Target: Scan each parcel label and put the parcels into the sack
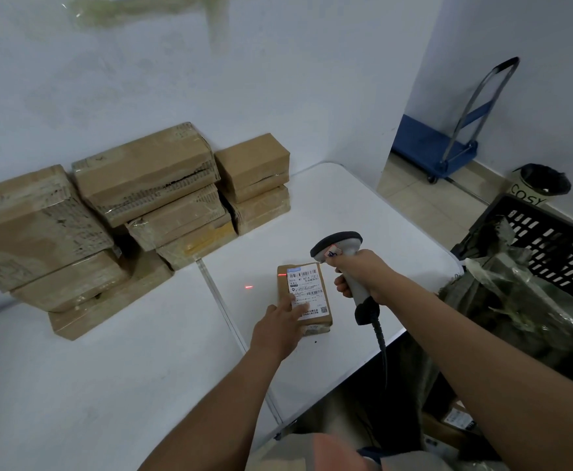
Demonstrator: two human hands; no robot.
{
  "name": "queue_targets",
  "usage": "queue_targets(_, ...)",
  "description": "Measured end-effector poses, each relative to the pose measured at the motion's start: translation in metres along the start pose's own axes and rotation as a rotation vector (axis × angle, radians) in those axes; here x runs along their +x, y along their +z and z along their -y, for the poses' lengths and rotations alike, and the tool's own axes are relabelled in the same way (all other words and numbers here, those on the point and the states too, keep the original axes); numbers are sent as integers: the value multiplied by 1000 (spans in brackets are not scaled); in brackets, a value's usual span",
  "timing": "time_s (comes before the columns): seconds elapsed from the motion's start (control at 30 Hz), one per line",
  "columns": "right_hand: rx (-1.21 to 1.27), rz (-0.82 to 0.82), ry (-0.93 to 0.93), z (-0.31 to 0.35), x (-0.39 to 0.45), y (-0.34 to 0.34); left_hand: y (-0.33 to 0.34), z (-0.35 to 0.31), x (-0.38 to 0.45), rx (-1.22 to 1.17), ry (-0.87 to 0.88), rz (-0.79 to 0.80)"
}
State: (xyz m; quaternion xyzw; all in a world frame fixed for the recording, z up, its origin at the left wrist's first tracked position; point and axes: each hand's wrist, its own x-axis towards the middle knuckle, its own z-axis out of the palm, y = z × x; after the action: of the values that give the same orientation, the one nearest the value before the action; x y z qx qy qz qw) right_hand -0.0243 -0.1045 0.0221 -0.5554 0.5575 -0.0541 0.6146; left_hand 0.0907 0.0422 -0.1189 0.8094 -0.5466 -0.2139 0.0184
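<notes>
Brown cardboard is forming the small parcel [303, 297], which is lying flat on the white table [108, 385] with its white label [307, 289] facing up. The left hand [278, 329] is steadying it, with straight fingers pressing on the near part of the label and nothing curled round the box. The right hand [358, 275] is gripping the handle of the grey scanner [341, 248], fingers wrapped fully round it, and is aiming the head down at the parcel.

The red scan line [248, 286] is falling partly on the table to the left of the parcel, with only a short trace touching the parcel's upper left edge (the top barcode sits just to the right of that trace). Likely fault: the beam is missing the barcode, so no read is registering. A second cause may be the left fingers, which are covering part of the label.

The stack of unscanned parcels [135, 212] is waiting against the wall. The green sack [502, 300] is standing open past the right table edge, beside a black crate [557, 246]; a careless drop may be missing its mouth
</notes>
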Motion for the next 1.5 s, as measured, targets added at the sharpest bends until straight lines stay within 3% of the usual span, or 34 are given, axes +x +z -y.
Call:
queue_targets(0.17, 77, -31, 44, -24, 1, -17, -8, -15, 18, -73, -75, -96)
queue_targets(0.27, 132, -104, 86, -49, 1, -40, -11, -32, 30, -246, -241, -49)
queue_targets(0.43, 243, -321, 158, -107, -6, -95, -9, -68, 45, -200, -376, 139)
queue_targets(0.57, 285, -498, 233, -148, -16, -143, 2, -82, 47, -279, -460, 145)
queue_targets(0.73, 415, -620, 275, -194, -32, -195, 17, -122, 32, -351, -353, 10)
queue_targets(0.87, 437, -615, 311, -226, -42, -229, 29, -177, 12, -597, -116, -107)
queue_targets(0.97, 422, -578, 326, -243, -49, -247, 37, -218, 1, -860, 69, -67)
queue_targets(1.07, 387, -585, 301, -258, -54, -257, 51, -252, -7, -1040, 115, 31)
queue_targets(1.17, 308, -596, 276, -271, -60, -265, 64, -289, -23, -1220, 0, 269)
queue_targets(1.27, 240, -582, 243, -282, -69, -277, 87, -326, -32, -1385, -222, 432)
queue_targets(1.37, 189, -554, 223, -293, -75, -287, 110, -358, -23, -1514, -424, 448)
queue_targets(1.5, 207, -542, 212, -301, -74, -296, 124, -383, 4, -1556, -503, 342)
